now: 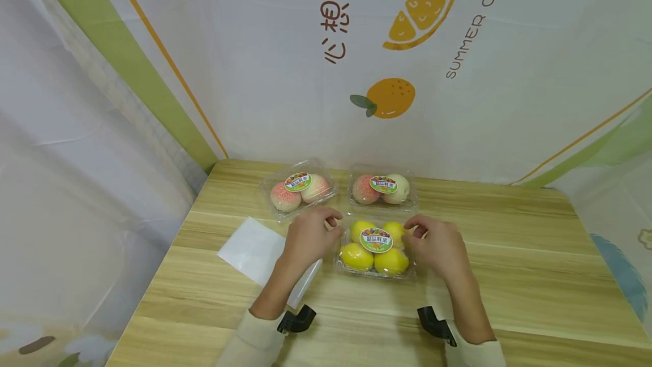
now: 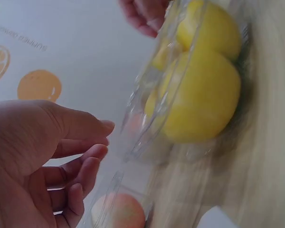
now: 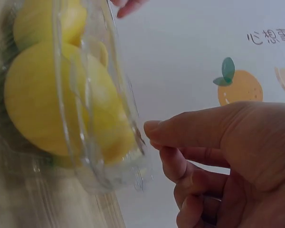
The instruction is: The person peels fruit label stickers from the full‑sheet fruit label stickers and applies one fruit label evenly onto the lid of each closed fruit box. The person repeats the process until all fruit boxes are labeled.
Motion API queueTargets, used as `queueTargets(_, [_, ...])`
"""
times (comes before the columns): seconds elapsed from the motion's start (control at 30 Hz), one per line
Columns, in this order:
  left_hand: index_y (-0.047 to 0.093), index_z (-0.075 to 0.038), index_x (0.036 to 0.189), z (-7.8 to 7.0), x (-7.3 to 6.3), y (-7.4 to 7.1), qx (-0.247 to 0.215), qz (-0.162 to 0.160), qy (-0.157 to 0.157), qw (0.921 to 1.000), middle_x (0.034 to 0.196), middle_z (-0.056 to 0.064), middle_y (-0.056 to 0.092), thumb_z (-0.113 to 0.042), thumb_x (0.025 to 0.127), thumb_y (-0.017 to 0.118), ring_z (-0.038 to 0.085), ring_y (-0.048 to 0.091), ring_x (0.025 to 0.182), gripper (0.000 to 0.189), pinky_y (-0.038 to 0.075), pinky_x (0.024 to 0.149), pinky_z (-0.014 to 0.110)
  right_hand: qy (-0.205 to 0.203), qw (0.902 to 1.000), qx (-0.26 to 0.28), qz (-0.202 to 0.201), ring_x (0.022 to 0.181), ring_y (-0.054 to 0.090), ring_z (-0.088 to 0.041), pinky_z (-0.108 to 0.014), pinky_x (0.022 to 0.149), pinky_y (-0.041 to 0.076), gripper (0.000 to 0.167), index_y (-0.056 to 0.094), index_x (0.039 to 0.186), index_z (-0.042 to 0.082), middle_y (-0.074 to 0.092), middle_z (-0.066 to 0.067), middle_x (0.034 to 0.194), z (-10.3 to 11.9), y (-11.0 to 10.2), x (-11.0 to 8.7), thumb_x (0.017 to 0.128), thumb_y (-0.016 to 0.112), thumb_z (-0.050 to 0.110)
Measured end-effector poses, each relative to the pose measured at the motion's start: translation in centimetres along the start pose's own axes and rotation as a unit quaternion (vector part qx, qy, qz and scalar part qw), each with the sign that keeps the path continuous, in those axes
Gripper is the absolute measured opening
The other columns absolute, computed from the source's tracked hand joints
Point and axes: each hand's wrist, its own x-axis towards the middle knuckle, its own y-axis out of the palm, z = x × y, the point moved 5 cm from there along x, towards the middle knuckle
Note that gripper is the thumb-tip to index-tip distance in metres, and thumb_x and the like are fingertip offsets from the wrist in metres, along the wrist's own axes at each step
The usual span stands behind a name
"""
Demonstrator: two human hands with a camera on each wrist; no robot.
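A clear plastic box [image 1: 348,269] of several lemons [image 1: 391,261] lies on the table in the head view, with a round fruit sticker [image 1: 376,240] on its lid. My left hand [image 1: 312,235] is just off the box's left side, fingers loosely bent; the left wrist view shows a small gap between fingertips and plastic. On the other side, my right hand [image 1: 442,245] is equally close, thumb and forefinger drawn together with nothing between them. In the right wrist view its fingertips [image 3: 154,127] stay apart from the box wall. The lid looks closed.
Two clear boxes of peaches stand behind, a tilted left one [image 1: 268,186] and a right one [image 1: 383,207]. A white sheet [image 1: 249,248] lies partly under my left forearm. A printed curtain [image 1: 285,72] hangs along the wooden table's [image 1: 519,276] back edge.
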Motion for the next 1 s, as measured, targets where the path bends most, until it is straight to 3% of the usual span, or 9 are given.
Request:
queueTargets(0.23, [0.084, -0.009, 0.108, 1.5, 0.2, -0.9, -0.025, 0.010, -0.005, 0.9996, 0.086, -0.004, 0.076, -0.018, 0.093, 0.087, 0.009, 0.067, 0.068, 0.018, 0.054, 0.063, 0.033, 0.011, 0.9999, -0.001, 0.003, 0.072, 0.058, -0.021, -0.037, 0.062, 0.045, 0.015, 0.079, 0.104, 0.007, 0.068, -0.001, 0.085, -1.1, -0.8, 0.0, 0.098, 0.082, 0.020])
queueTargets(0.43, [0.086, -0.008, 0.102, 2.1, 0.3, -1.2, -0.026, 0.024, -0.011, 0.9993, 0.086, -0.003, 0.077, -0.017, 0.094, 0.085, 0.015, 0.073, 0.079, 0.012, 0.059, 0.072, 0.039, 0.023, 0.9996, -0.006, 0.017, 0.077, 0.063, -0.021, -0.039, 0.068, 0.048, 0.016, 0.079, 0.102, 0.005, 0.073, -0.003, 0.088, -1.8, -1.2, 0.2, 0.098, 0.081, 0.021])
queueTargets(0.67, [0.087, -0.008, 0.099, 2.0, 0.3, -0.9, -0.026, 0.047, -0.016, 0.9984, 0.087, -0.002, 0.077, -0.014, 0.094, 0.083, 0.017, 0.071, 0.084, 0.009, 0.058, 0.076, 0.040, 0.025, 0.9992, -0.002, 0.031, 0.075, 0.062, -0.020, -0.038, 0.067, 0.049, 0.015, 0.079, 0.101, 0.003, 0.073, -0.003, 0.085, -2.3, -1.1, 0.2, 0.098, 0.082, 0.018])
queueTargets(1.0, [0.086, -0.005, 0.101, 2.1, 0.2, -0.1, -0.038, 0.081, -0.042, 0.9951, 0.082, -0.004, 0.075, -0.013, 0.095, 0.080, 0.009, 0.064, 0.074, 0.011, 0.056, 0.071, 0.034, 0.033, 0.9976, 0.010, 0.060, 0.077, 0.064, -0.019, -0.038, 0.068, 0.049, 0.016, 0.080, 0.103, 0.003, 0.075, -0.002, 0.088, -2.9, -0.8, 0.4, 0.099, 0.080, 0.018])
